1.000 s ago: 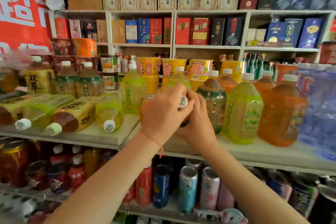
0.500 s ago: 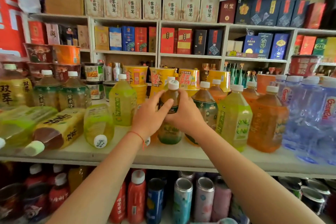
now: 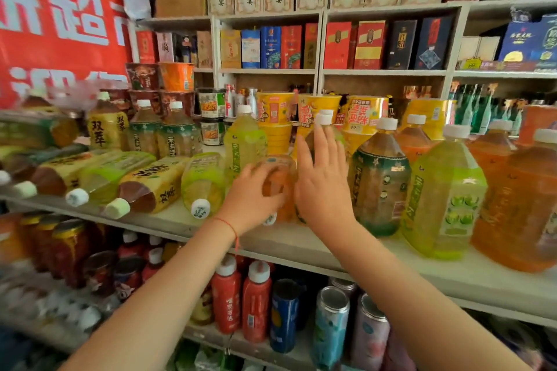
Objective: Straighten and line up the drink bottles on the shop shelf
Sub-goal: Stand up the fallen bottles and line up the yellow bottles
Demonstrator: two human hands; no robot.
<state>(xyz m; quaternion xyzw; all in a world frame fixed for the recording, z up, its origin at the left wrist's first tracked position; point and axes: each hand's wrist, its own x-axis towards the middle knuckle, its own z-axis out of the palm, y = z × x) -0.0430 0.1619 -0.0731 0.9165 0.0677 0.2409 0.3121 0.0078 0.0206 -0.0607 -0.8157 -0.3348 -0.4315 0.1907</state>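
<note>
Shelf (image 3: pixel 301 244): orange bottle (image 3: pixel 278 181) lying under left hand (image 3: pixel 250 205) grip.

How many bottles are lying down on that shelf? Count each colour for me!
Brown bottles: 2
Green bottles: 2
Orange bottle, held by the left hand: 1
Total: 5, not counting the blurred ones at the far left edge.

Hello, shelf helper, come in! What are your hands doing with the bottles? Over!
Left hand grips lying orange bottle. Right hand open, fingers against upright bottle. Five more bottles lie on the shelf, caps forward, to the left.
</note>
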